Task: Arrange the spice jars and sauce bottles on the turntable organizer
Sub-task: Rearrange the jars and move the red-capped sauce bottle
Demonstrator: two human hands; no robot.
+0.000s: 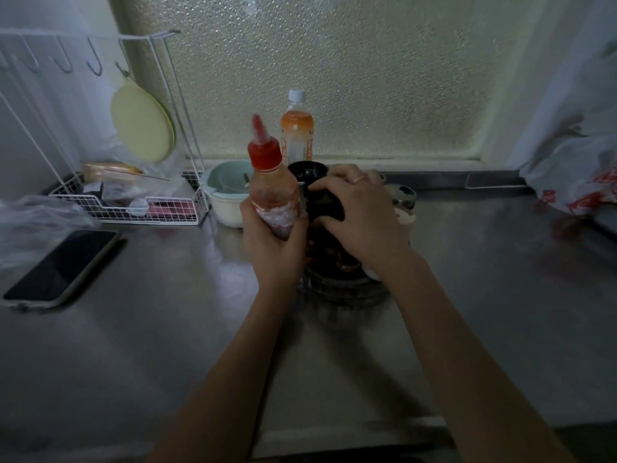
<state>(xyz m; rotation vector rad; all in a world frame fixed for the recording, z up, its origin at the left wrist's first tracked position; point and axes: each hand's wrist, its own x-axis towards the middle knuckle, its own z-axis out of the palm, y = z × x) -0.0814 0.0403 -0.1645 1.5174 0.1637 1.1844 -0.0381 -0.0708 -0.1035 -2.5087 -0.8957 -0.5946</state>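
Both forearms are bare, with no sleeves in view. The right hand point(354, 215) wears a thin band ring point(359, 178) on one finger.

Dim, underexposed scene. Light source: pebbled frosted-glass window point(334, 78) behind, backlighting everything. Grey steel countertop point(150, 345) carries soft pale sheen; foreground falls to near black. Red pointed cap of the clear sauce bottle point(260, 135) motion-blurred. Dark turntable organizer point(344, 289) murky, detail lost. Wide-angle bowing at edges.
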